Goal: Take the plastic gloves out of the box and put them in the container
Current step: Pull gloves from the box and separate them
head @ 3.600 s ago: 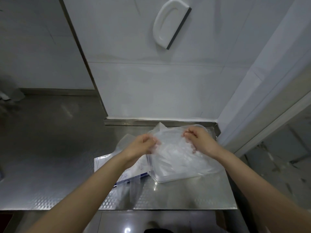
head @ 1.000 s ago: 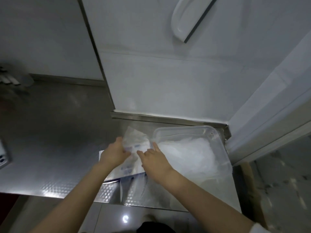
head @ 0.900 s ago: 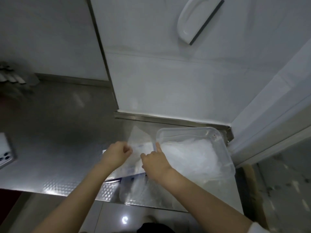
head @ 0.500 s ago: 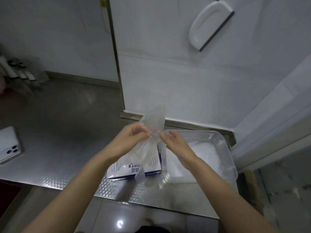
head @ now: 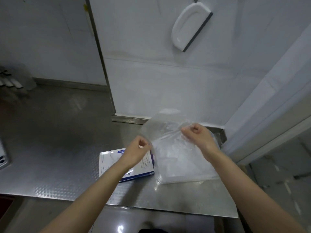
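Both our hands are raised off the steel counter (head: pixel 50 148) with one plastic glove (head: pixel 163 128) stretched between them. Our left hand (head: pixel 138 148) pinches its left edge with curled fingers and thumb, and our right hand (head: pixel 196 135) is closed in a fist round its right edge.

Half a second ago the same glove hung bunched and narrow between our hands, above the box (head: pixel 109 163) and just at the container's near-left corner. Now we have pulled it wide and flat and carried it to the right. A second ago both hands were down at the box, so we judge this glove is fully drawn out and only the laying-down is left.

The glove hangs in the air over the back half of the clear container (head: pixel 188 179), which shows hazily through the film. We cannot tell whether its lower edge touches anything inside. The box lies flat just left of the container, partly under our left forearm. A phone (head: pixel 3 158) lies at the far left edge of the counter, well apart from our work
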Tool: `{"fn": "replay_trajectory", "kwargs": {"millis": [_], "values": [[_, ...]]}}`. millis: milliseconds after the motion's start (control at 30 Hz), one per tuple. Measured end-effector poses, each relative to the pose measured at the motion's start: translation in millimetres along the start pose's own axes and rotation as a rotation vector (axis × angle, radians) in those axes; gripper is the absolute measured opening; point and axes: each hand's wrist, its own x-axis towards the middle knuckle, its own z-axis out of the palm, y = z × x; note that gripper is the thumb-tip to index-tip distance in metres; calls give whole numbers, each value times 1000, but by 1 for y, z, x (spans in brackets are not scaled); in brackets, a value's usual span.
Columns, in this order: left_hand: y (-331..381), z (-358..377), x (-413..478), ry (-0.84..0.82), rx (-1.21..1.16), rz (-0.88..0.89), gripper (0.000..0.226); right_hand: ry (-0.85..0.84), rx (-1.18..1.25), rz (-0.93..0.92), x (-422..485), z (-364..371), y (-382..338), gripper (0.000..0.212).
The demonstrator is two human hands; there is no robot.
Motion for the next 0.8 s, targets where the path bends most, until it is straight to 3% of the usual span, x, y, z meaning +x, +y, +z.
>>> {"fn": "replay_trajectory", "kwargs": {"millis": [167,333,400,500,567,667,800], "values": [[-16,38,7,-147,259,-69,61,145,-86,-67,12,-31,-5,10],[-12,41,14,-44,401,-34,58,311,-223,-351,6,-33,-23,25],[-2,34,18,21,481,69,71,267,-278,-450,-3,-27,-25,29],[26,28,14,17,332,312,97,93,-380,-537,-14,-16,-16,40],[40,29,15,1,328,486,79,-6,-485,-541,-17,-12,-5,42],[44,30,21,52,402,722,19,-90,-680,-516,-16,-16,16,37],[26,31,32,-13,693,875,19,-200,-988,-525,-15,-32,39,30]]}}
